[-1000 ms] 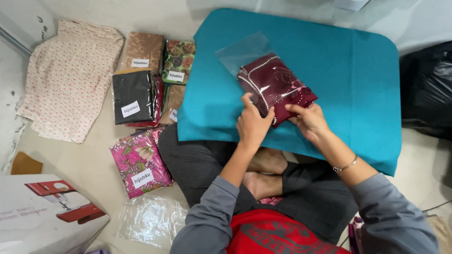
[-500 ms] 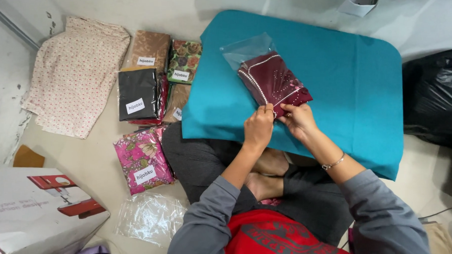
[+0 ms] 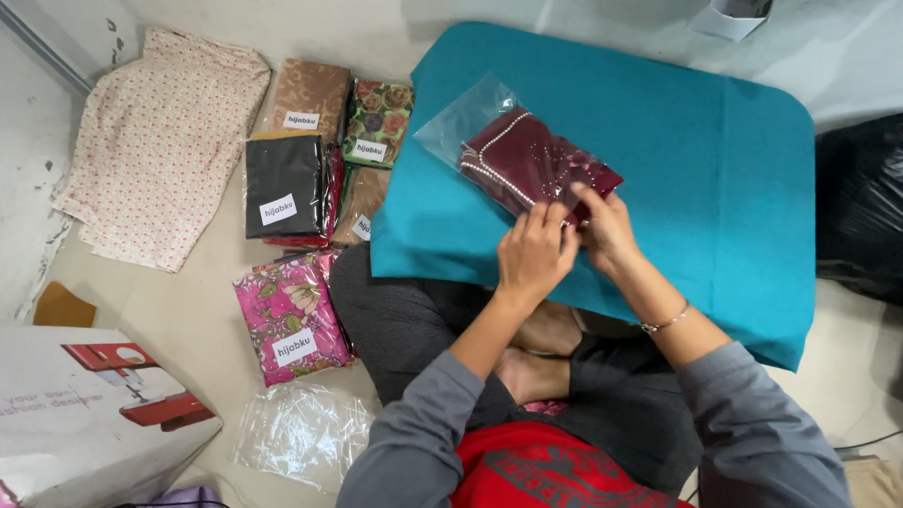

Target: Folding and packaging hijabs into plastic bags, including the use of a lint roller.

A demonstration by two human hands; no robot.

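At centre of the teal tabletop (image 3: 689, 176), a folded maroon garment (image 3: 533, 161) sits inside a clear plastic bag (image 3: 467, 118), the bag's closed end pointing toward 10 o'clock and its mouth toward the person. Left hand (image 3: 534, 256) and right hand (image 3: 603, 229) meet at that mouth; both have fingers pinched closed on the bag's open edge (thumbs hidden, so exact hold on the flap is unclear). Judged step: closing the bag's mouth after the garment went in. Next move would call for a flat, even fold of the flap, pressed along its full width without creasing the cloth.

At 9 o'clock on the floor: a stack of bagged fabrics (image 3: 313, 154) with white labels, a pink floral packet (image 3: 289, 315), a spotted cream cloth (image 3: 163, 144). At 7 o'clock, empty clear bags (image 3: 303, 429) and a white carton (image 3: 67, 418).
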